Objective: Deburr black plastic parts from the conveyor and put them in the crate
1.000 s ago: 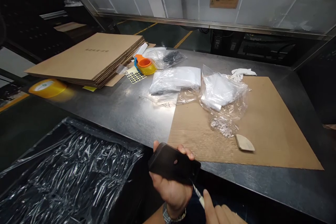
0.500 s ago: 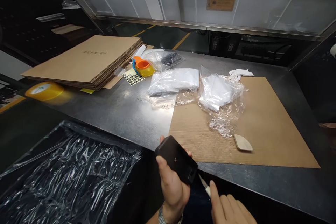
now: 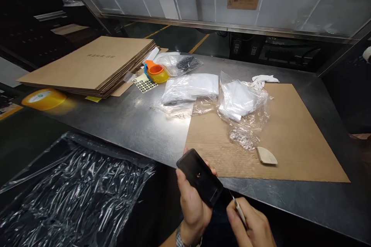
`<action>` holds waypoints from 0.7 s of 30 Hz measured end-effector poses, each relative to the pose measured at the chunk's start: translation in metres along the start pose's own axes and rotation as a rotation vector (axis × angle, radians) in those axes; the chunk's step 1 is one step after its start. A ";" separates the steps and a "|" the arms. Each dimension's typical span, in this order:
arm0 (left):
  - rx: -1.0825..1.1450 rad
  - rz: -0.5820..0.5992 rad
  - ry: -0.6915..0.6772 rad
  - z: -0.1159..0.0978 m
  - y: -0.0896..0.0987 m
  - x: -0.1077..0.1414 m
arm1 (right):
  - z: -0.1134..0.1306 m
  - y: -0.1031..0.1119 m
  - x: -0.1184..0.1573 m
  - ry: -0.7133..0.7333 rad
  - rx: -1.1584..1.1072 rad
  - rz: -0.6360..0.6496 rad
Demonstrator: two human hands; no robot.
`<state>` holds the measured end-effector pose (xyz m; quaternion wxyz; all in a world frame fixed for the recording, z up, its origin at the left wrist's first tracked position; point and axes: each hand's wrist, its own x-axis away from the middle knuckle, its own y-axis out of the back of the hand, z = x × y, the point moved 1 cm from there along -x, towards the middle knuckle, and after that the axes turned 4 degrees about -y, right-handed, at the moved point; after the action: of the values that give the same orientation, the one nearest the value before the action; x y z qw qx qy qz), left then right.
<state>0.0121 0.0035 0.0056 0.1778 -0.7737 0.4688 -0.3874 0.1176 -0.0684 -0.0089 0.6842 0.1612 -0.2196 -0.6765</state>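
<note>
Stretching across the view, a metal table [image 3: 139, 127] stands behind both hands, and below its left front side spreads shiny black plastic sheeting [image 3: 78, 197]. On the table, a stack of flat cardboard [image 3: 87, 61] lies at the far left, and a single cardboard sheet [image 3: 304, 135] at the right. Two clear bags with white contents [image 3: 193, 87] [image 3: 239, 98] lie side by side, both partly over this sheet. The left hand [image 3: 193, 206], with a metal band at its wrist, has its fingers wrapped around a black case [image 3: 195, 171], which is held tilted at the table's front edge. A beige wedge-shaped piece [image 3: 266, 156] rests on the sheet. The smallest is a slim, pale-handled tool [image 3: 240, 212], pinched between thumb and fingers of the right hand [image 3: 253, 224]; its tip is just beside the case's lower corner, but I cannot tell if they touch.
</note>
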 end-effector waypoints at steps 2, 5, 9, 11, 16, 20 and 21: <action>-0.003 0.003 -0.040 0.002 0.001 0.004 | 0.003 -0.004 -0.010 -0.092 -0.099 0.139; 0.003 -0.018 -0.071 0.000 0.002 0.006 | 0.003 -0.010 -0.020 -0.164 -0.244 0.311; 0.035 -0.036 -0.011 -0.004 0.000 0.005 | -0.004 -0.013 -0.021 -0.218 -0.377 0.377; 0.040 -0.031 0.016 -0.005 -0.001 0.004 | -0.008 -0.012 -0.019 -0.200 -0.336 0.341; 0.034 -0.034 0.096 -0.004 -0.002 0.002 | -0.018 0.002 -0.013 -0.080 -0.024 0.126; 0.016 -0.015 0.075 -0.005 -0.002 0.002 | -0.020 0.018 -0.004 0.062 0.275 0.021; 0.005 -0.005 0.052 -0.005 -0.002 0.001 | -0.019 0.021 -0.002 0.101 0.340 0.014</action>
<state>0.0102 0.0040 0.0108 0.1665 -0.7639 0.4704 -0.4092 0.1450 -0.0672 -0.0143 0.6620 0.3068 -0.2971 -0.6159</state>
